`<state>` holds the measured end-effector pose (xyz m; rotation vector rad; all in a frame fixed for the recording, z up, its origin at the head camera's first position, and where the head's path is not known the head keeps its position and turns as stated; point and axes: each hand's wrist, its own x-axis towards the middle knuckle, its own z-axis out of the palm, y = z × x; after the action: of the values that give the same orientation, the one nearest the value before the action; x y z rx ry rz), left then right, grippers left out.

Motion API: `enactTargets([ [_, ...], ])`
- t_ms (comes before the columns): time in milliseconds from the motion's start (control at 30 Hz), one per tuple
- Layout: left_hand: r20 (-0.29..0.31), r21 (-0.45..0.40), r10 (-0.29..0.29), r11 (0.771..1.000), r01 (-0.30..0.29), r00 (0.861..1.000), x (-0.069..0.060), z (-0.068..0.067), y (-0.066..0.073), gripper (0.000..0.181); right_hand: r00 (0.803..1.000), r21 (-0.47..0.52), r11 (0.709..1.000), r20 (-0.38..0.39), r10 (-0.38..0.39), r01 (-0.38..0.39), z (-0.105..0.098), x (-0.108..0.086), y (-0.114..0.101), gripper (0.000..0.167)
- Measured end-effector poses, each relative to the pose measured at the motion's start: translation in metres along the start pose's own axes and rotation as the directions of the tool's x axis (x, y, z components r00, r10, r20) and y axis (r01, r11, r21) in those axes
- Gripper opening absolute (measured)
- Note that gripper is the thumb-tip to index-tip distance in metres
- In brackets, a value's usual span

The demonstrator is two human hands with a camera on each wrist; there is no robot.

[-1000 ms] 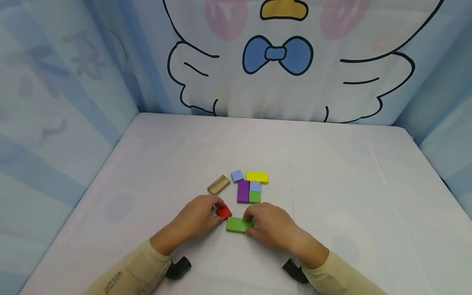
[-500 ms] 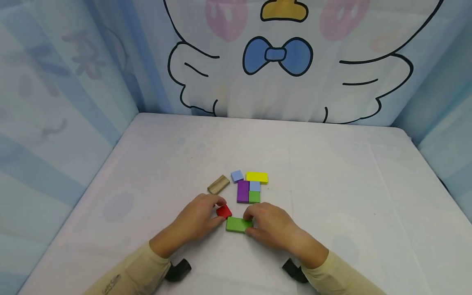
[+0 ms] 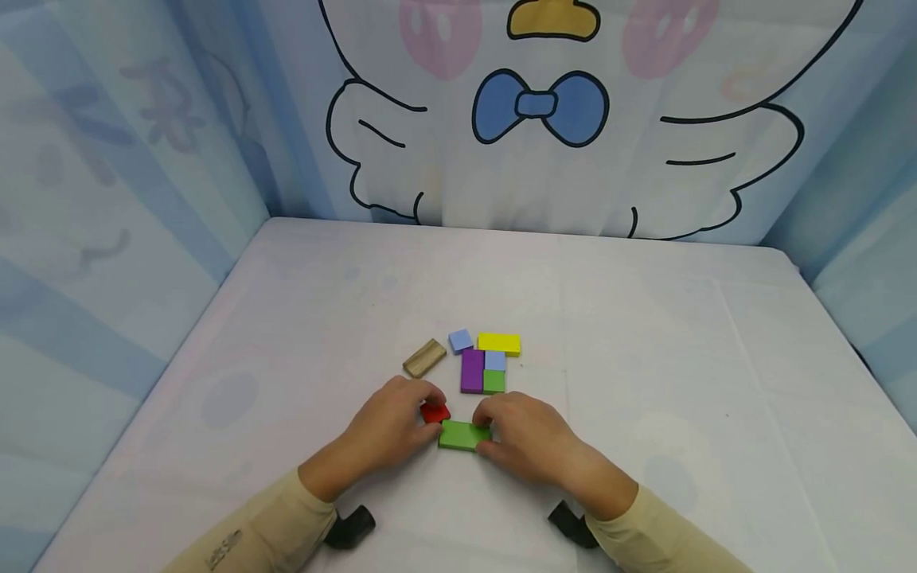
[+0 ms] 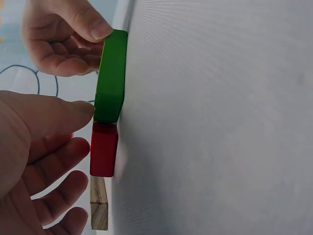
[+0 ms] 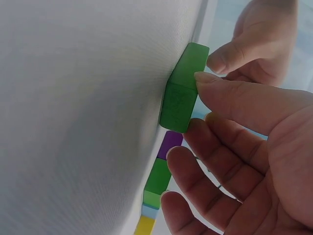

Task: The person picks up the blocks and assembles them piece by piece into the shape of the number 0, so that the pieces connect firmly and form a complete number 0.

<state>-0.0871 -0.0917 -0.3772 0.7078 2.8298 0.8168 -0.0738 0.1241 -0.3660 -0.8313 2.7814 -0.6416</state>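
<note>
A long green block (image 3: 458,434) lies flat on the white table, its far left corner by a small red block (image 3: 433,413). My right hand (image 3: 530,438) pinches the right end of the green block between thumb and index finger; its other fingers are loosely bent in the right wrist view. Over the red block rests my left hand (image 3: 390,422), its index finger partly hiding it. In the left wrist view, the left thumb reaches the green block's end (image 4: 110,105), close to the red block (image 4: 103,152), while the other fingers spread loosely.
Beyond the hands, a purple block (image 3: 472,371), a small green block (image 3: 494,381), a light blue block (image 3: 495,360) and a yellow block (image 3: 499,344) lie together. Another light blue block (image 3: 461,341) sits tilted beside them. A wooden block (image 3: 425,358) lies to their left.
My left hand has shifted slightly right, its index finger coming over the red block and its thumb reaching the green block. The right hand and the blocks look almost unmoved.
</note>
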Motion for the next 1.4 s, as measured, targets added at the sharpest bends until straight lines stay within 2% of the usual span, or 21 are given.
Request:
enactTargets([
  [533,-0.028,0.027,0.028,0.999,-0.028,0.999,-0.001,0.002,0.001,0.026,1.000,0.001,1.000,-0.002,0.008,-0.008,-0.001,-0.001,0.001,0.020],
  [800,-0.037,0.034,0.035,0.999,-0.034,0.999,-0.002,0.001,0.002,0.026,0.998,0.035,0.998,-0.025,0.061,-0.060,-0.006,-0.002,0.010,0.026],
  [1167,-0.025,0.037,0.005,0.999,-0.004,1.000,-0.001,0.001,0.004,0.027,0.992,0.009,0.997,-0.102,0.078,-0.078,-0.012,0.002,0.025,0.035],
  [1400,-0.016,0.039,-0.003,0.999,0.003,1.000,-0.001,0.001,0.004,0.026,0.987,0.014,0.992,-0.099,0.128,-0.127,-0.014,0.007,0.033,0.037],
])
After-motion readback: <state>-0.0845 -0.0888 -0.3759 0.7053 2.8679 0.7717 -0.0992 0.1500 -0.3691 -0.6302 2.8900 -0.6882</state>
